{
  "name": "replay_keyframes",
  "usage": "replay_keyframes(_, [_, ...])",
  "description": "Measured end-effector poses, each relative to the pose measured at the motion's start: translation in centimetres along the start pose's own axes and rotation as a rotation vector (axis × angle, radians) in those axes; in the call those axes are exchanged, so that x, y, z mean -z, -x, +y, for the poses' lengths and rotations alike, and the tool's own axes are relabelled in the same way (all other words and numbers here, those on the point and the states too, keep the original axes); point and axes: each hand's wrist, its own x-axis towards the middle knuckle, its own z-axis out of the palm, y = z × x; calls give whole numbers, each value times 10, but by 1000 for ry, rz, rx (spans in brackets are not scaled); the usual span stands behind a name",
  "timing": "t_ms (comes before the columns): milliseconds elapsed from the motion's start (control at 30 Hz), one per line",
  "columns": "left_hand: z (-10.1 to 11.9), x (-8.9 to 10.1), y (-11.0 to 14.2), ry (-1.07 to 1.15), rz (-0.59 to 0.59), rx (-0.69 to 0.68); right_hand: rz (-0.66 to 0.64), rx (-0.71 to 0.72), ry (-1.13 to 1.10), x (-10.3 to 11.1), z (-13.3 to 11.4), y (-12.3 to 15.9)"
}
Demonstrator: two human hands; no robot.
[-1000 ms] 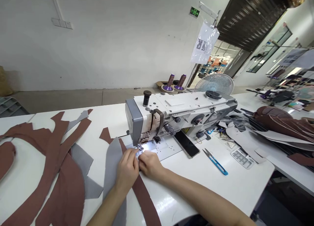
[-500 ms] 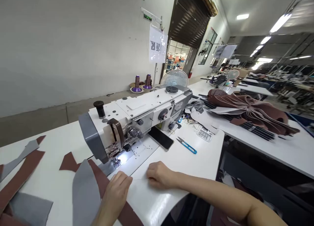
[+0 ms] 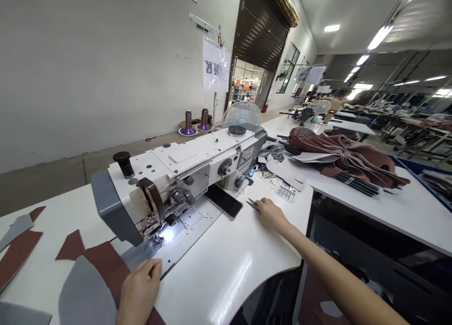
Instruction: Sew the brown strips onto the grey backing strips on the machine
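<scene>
My right hand [image 3: 270, 214] has its fingers closed over the blue handle of a pair of thread snips [image 3: 253, 204], which lie on the white tabletop with their blades pointing left. My left hand [image 3: 140, 287] is closed in front of the lit needle area of a sewing machine [image 3: 187, 162]. Its fingertips are pressed together, and what they pinch cannot be made out. Under and beside that hand lies a brown leather-like piece [image 3: 108, 264], with a grey piece [image 3: 84, 292] next to it.
A black phone [image 3: 225, 202] lies against the machine bed. Further right are a small white tray [image 3: 286, 192] and loose tools. Brown and grey cut pieces [image 3: 21, 252] lie at left. A bundle of brown pieces [image 3: 346, 151] rests on the adjoining table. Two thread cones [image 3: 188, 120] stand behind the machine.
My right hand has moved away from my left, rightward and further back, onto the thread snips. My left hand stays closed near the needle. The view has turned slightly to the right.
</scene>
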Motion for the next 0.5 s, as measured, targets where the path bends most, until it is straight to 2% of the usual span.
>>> replay_keyframes(167, [13, 5, 3, 13, 68, 14, -7, -28, 48, -7, -3, 0])
replay_keyframes(300, [21, 8, 6, 13, 87, -2, 75, -5, 45, -7, -13, 21])
replay_keyframes(367, [23, 8, 6, 1, 85, 0, 144, 118, 13, -9, -29, 40])
replay_keyframes(467, [23, 6, 8, 2, 93, -4, 384, 504, -117, -13, -75, 67])
replay_keyframes(500, [22, 6, 8, 6, 95, -10, 424, 605, -149, -14, -95, 73])
